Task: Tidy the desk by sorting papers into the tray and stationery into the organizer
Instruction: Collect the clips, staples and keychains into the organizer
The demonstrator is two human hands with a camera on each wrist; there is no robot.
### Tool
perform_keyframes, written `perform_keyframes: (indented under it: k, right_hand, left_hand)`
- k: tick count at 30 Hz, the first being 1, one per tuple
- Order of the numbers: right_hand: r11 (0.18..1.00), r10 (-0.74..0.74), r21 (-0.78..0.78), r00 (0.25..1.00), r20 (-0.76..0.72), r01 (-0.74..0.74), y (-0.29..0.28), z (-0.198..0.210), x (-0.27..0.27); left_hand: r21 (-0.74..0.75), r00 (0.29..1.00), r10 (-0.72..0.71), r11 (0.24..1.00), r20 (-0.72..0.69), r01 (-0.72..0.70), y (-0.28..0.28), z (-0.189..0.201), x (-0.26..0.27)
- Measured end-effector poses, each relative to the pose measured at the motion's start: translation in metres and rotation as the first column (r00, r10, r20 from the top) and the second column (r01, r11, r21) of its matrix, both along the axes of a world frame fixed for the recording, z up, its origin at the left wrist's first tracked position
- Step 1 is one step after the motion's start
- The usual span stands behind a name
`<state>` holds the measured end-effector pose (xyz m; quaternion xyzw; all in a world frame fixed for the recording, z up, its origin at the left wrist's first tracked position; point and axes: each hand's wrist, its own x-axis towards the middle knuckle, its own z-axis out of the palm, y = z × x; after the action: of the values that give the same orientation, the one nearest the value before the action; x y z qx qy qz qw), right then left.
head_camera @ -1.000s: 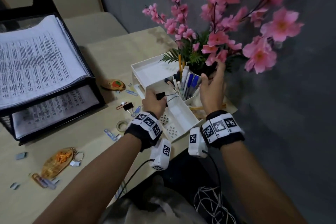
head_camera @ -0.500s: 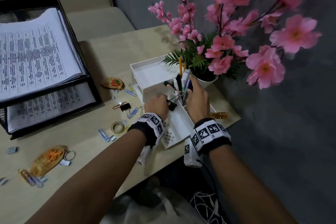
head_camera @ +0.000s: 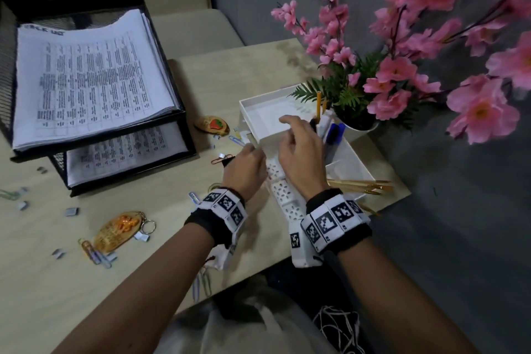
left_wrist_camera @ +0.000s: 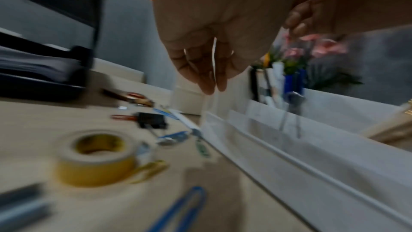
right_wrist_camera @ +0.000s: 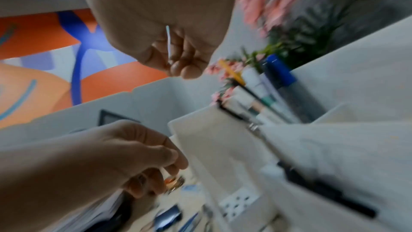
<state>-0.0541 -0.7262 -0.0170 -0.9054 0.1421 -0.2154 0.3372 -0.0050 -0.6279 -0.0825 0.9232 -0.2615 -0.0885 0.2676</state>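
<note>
Both hands over white organizer (head_camera: 349, 158) at table's (head_camera: 201, 77) near right edge. Left hand (head_camera: 247, 171) at organizer's left rim, fingers curled, pinching something small, unclear what. Right hand (head_camera: 301, 152) above its middle, fingers loosely bent, empty. Organizer's long axis runs diagonally, pens (head_camera: 334, 132) upright at its far end.

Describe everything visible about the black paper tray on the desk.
The black paper tray is a two-tier rack of dark wire mesh with solid black rims and corner posts. It stands at the far left of the wooden desk, set at an angle to the white organizer. The upper tier holds a thick stack of printed sheets with tabular text; the lower tier holds a thinner stack, partly shadowed. Neither hand touches it. Small clips lie on the desk near its front edge.
</note>
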Motion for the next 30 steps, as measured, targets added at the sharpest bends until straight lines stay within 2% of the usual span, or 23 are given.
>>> perform_keyframes:
  k: [2,5,7,9,12,14,17,20,25,28,30]
  right_hand:
    - [0.988,0.152,0.024,0.986,-0.070,-0.151,0.024,-0.007,0.011]
    - [0.959,0.272,0.008,0.909,-0.315,-0.284,0.046,-0.027,0.037]
    - [0.948,0.260,-0.043,0.844,-0.470,-0.316,0.051,-0.042,0.052]
    - [0.929,0.232,-0.113,0.792,-0.565,-0.353,0.054,-0.055,0.063]
    - [0.864,0.194,-0.230,0.716,-0.670,-0.449,0.059,-0.071,0.070]
    - [0.838,0.161,-0.277,0.698,-0.698,-0.471,0.064,-0.079,0.071]
    - [0.856,0.126,-0.291,0.720,-0.683,-0.427,0.070,-0.085,0.068]
    - [0.895,0.133,-0.250,0.756,-0.641,-0.370,0.072,-0.085,0.063]
    - [0.978,0.148,-0.090,0.934,-0.324,-0.186,0.066,-0.065,0.041]
    - [0.986,0.111,-0.107,0.979,-0.174,-0.130,0.058,-0.049,0.023]
    - [0.989,0.083,-0.107,0.982,-0.169,-0.102,0.049,-0.048,0.011]
  left_hand:
    - [0.078,0.995,0.088,0.993,-0.044,-0.085,0.029,-0.005,0.014]
    - [0.227,0.978,0.074,0.973,-0.196,-0.029,0.061,-0.014,0.023]
    - [0.300,0.967,0.025,0.952,-0.254,0.054,0.075,-0.019,0.023]
    - [0.336,0.960,0.014,0.938,-0.281,0.085,0.085,-0.022,0.021]
    - [0.343,0.954,0.041,0.937,-0.297,0.066,0.096,-0.025,0.019]
    - [0.361,0.963,0.039,0.930,-0.268,0.062,0.100,-0.024,0.017]
    - [0.369,0.972,0.040,0.928,-0.231,0.049,0.103,-0.021,0.016]
    - [0.307,0.968,0.091,0.951,-0.234,-0.015,0.108,-0.024,0.017]
    - [0.150,0.947,0.171,0.980,-0.272,-0.133,0.110,-0.025,0.024]
    - [0.043,0.941,0.174,0.985,-0.291,-0.169,0.104,-0.021,0.027]
    - [-0.011,0.937,0.177,0.982,-0.300,-0.189,0.099,-0.018,0.027]
